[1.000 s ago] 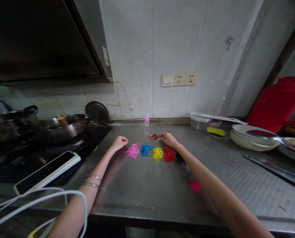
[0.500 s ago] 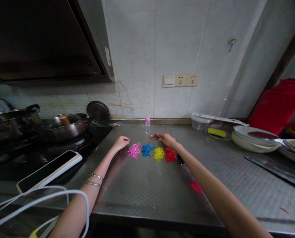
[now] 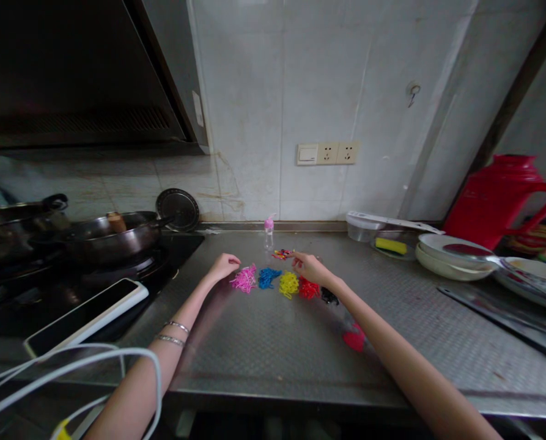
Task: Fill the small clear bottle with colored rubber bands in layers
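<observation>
Small rubber bands, or thin loops like them, lie sorted by colour in a row on the metal counter: a pink pile (image 3: 243,279), a blue pile (image 3: 268,278), a yellow pile (image 3: 288,283), a red pile (image 3: 308,287) and a black pile (image 3: 329,296). Behind them is a mixed-colour pile (image 3: 282,253). My right hand (image 3: 310,267) reaches over the red pile, its forefinger stretched to the mixed pile's edge and the other fingers curled. Just behind and left of the pink pile, my left hand (image 3: 224,266) is closed; anything inside its fingers is hidden.
A small pink-topped bottle (image 3: 268,234) stands near the wall. At left are a phone-like device (image 3: 87,316), white cables (image 3: 117,352) and a pan (image 3: 112,235) on the stove. Bowls (image 3: 451,263), a yellow sponge (image 3: 391,246) and a red thermos (image 3: 493,198) occupy the right.
My right hand has drawn back slightly from the mixed pile, showing more of it, and its forefinger now stretches out. My left hand stays almost still. The view has shifted slightly right.
</observation>
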`<action>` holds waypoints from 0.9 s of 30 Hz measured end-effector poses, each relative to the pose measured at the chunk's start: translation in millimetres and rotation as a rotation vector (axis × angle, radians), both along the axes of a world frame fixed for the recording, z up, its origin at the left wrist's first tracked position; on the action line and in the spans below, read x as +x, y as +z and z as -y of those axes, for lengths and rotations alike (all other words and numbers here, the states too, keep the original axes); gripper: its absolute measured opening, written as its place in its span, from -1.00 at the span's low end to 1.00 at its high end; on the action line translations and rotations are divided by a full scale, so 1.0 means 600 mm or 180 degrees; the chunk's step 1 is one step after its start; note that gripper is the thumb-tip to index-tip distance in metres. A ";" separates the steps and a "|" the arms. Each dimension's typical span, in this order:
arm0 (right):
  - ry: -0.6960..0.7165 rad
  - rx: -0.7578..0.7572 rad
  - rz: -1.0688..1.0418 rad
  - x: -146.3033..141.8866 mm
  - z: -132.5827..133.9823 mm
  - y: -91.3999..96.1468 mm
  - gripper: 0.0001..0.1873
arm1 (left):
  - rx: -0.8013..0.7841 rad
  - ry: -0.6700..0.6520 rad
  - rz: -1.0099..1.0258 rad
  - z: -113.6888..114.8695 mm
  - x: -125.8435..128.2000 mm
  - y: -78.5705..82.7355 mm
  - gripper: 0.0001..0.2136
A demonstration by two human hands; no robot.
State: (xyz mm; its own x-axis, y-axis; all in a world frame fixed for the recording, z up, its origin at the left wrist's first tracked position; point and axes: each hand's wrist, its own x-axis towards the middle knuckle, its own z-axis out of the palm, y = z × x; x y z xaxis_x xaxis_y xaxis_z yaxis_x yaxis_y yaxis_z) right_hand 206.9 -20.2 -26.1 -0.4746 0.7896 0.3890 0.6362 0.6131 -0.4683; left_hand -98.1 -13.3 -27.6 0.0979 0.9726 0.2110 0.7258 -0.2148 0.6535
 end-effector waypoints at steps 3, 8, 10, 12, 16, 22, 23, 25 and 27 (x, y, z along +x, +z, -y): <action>-0.0132 0.0022 -0.0263 0.011 0.006 0.004 -0.52 | -0.0019 -0.0023 -0.0053 0.001 0.006 -0.005 -0.78; -0.0482 0.0151 -0.0567 0.044 0.011 0.007 -0.60 | 0.0083 -0.0018 -0.0320 0.008 0.030 -0.008 -0.78; -0.0629 0.0223 -0.0607 0.058 0.010 0.009 -0.60 | 0.0133 -0.0049 -0.0451 0.012 0.044 -0.005 -0.77; -0.0737 0.0295 -0.0619 0.070 0.007 0.012 -0.59 | 0.0180 -0.0130 -0.0541 0.018 0.059 0.001 -0.77; -0.0828 0.0413 -0.0638 0.085 -0.001 0.017 -0.59 | 0.0307 -0.0294 -0.0634 0.032 0.091 0.024 -0.75; -0.0783 0.0531 -0.0526 0.089 -0.007 0.008 -0.61 | 0.0543 -0.0549 -0.0622 0.050 0.160 0.055 -0.74; -0.0769 0.0546 -0.0480 0.090 -0.008 0.005 -0.61 | 0.0552 -0.0596 -0.0615 0.052 0.174 0.057 -0.74; -0.0779 0.0570 -0.0417 0.092 -0.011 0.001 -0.62 | 0.0544 -0.0674 -0.0694 0.058 0.202 0.058 -0.75; -0.0806 0.0592 -0.0411 0.094 -0.014 -0.003 -0.62 | 0.0617 -0.0669 -0.0825 0.066 0.230 0.057 -0.75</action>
State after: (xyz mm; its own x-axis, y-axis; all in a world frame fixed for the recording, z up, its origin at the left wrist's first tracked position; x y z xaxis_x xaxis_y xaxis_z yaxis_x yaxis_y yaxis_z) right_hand 263.3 -11.5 -28.0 -0.2101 0.7860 0.5814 0.7219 0.5257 -0.4499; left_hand 39.6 -53.1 6.4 0.3651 0.8702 0.3309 0.7886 -0.4780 0.3869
